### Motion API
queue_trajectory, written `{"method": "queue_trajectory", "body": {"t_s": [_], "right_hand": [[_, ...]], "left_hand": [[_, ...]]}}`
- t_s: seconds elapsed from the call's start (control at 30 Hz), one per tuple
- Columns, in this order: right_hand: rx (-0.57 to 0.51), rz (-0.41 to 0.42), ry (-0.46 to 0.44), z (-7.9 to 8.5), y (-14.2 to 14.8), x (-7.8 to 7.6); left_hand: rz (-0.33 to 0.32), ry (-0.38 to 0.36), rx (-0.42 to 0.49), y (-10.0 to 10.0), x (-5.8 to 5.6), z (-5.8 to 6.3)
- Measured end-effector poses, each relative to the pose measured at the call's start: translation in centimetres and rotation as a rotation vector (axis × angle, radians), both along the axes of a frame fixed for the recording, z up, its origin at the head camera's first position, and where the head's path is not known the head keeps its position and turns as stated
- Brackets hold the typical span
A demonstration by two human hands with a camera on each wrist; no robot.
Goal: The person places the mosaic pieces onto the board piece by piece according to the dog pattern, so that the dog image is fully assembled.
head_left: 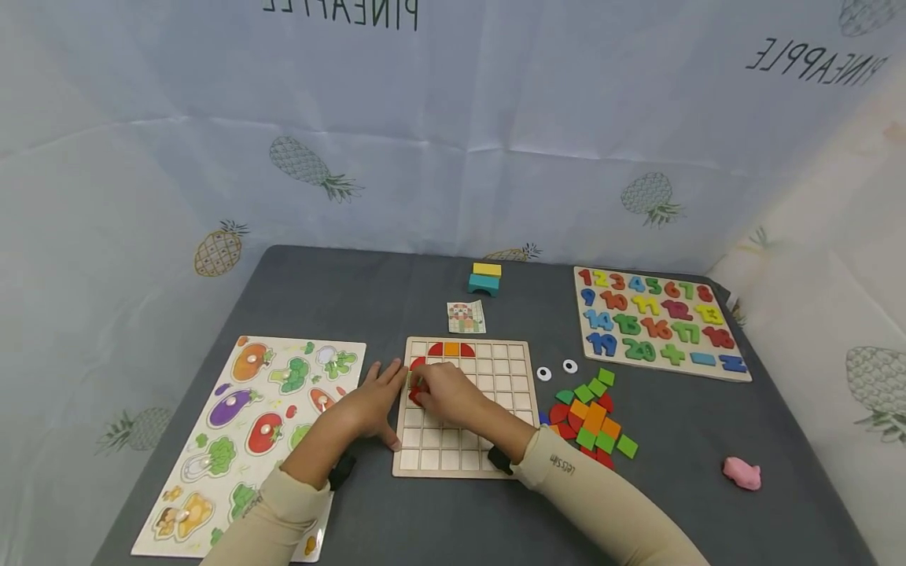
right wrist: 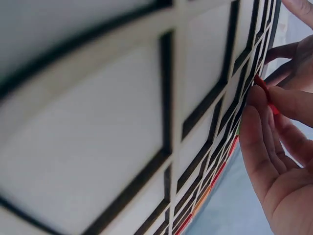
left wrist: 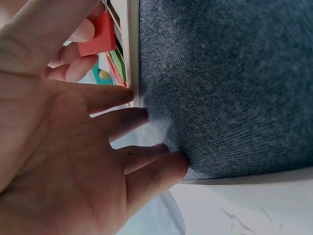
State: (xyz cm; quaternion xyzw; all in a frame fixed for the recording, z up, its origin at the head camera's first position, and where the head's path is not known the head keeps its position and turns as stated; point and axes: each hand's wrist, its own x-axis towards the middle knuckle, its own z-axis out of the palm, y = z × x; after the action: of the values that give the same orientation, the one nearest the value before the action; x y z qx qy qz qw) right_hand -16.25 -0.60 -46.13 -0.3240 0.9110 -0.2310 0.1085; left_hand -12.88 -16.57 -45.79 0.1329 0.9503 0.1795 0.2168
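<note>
My right hand (head_left: 453,393) pinches a small red piece (left wrist: 100,34) between thumb and fingers. It holds the piece at the left columns of a wooden grid board (head_left: 527,401), close over the cells. My left hand (head_left: 368,405) lies along the board's left edge with its fingers spread and straight, fingertips right at the frame. Along the board's top row sit red curved pieces (head_left: 435,349) and an orange square (head_left: 451,349). Another red piece (head_left: 418,362) shows lower at the left, and a bit of green beside it is mostly covered by the right hand.
Right of the board lies a loose pile of green, orange and red pieces (head_left: 593,417), near two white rings (head_left: 543,373). A picture card (head_left: 465,317) and yellow and teal blocks (head_left: 484,284) stand behind. A vegetable puzzle (head_left: 201,440), number puzzle (head_left: 591,314) and pink pig (head_left: 742,473) flank it.
</note>
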Motion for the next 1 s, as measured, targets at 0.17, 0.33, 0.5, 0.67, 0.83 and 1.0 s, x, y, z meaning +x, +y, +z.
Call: {"method": "queue_trajectory", "body": {"t_s": [0.17, 0.33, 0.5, 0.67, 0.83, 1.0], "right_hand": [[-0.037, -0.047, -0.017, -0.2, 0.1, -0.3], [-0.036, -0.069, -0.014, -0.4, 0.0, -0.7], [0.015, -0.071, 0.002, 0.2, 0.1, -0.7], [0.059, 0.002, 0.033, 0.3, 0.1, -0.7], [0.079, 0.069, 0.060, 0.1, 0.0, -1.0], [0.106, 0.098, 0.011, 0.0, 0.2, -1.2]], "left_hand": [[-0.002, 0.002, -0.007, 0.0, -0.1, 0.0], [-0.009, -0.006, -0.015, 0.0, -0.2, 0.2], [-0.013, -0.006, -0.018, 0.1, -0.3, 0.5], [-0.010, -0.011, -0.012, 0.0, -0.2, 0.5], [-0.007, -0.020, -0.007, -0.1, -0.1, 0.5], [0.000, -0.034, 0.000, 0.0, 0.0, 0.3]]}}
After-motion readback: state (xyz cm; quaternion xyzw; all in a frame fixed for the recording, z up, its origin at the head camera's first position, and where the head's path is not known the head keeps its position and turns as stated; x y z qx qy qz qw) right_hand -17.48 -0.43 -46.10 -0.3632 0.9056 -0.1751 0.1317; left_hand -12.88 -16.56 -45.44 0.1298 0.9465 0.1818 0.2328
